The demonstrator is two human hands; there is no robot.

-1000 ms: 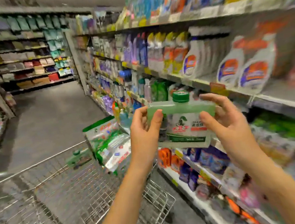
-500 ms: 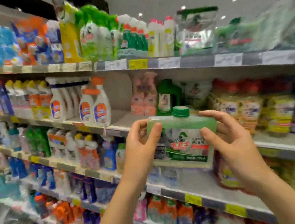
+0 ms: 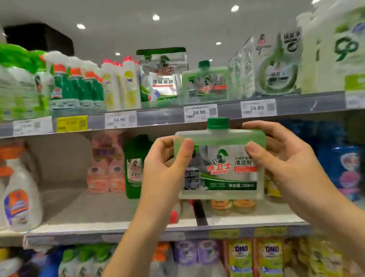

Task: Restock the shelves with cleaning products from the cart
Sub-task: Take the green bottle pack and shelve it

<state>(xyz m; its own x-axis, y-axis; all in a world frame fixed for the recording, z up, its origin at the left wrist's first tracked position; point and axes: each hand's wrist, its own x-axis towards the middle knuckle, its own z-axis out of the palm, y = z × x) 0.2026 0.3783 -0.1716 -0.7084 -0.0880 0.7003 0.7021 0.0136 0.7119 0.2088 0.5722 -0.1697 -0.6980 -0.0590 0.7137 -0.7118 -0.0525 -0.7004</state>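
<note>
I hold a flat, pale green cleaner bottle [image 3: 221,168] with a dark green cap upright in front of the shelves. My left hand [image 3: 164,172] grips its left edge, thumb on the front. My right hand [image 3: 288,162] grips its right edge, thumb on the label. The bottle hangs just below the upper shelf rail [image 3: 164,115]. A matching green-capped bottle [image 3: 205,82] stands on that upper shelf, above the 24.90 price tag [image 3: 199,112]. The cart is out of view.
The upper shelf also carries a silver refill pouch [image 3: 163,76], spray bottles [image 3: 74,85] and white boxes [image 3: 267,66]. The middle shelf [image 3: 84,211] has bare boards beside a dark green bottle [image 3: 135,166] and white jugs [image 3: 20,195]. Lower shelves are packed with bottles.
My view has swung from the aisle and cart up to the shelves. Both hands kept their grip and the bottle has risen toward the upper shelf.
</note>
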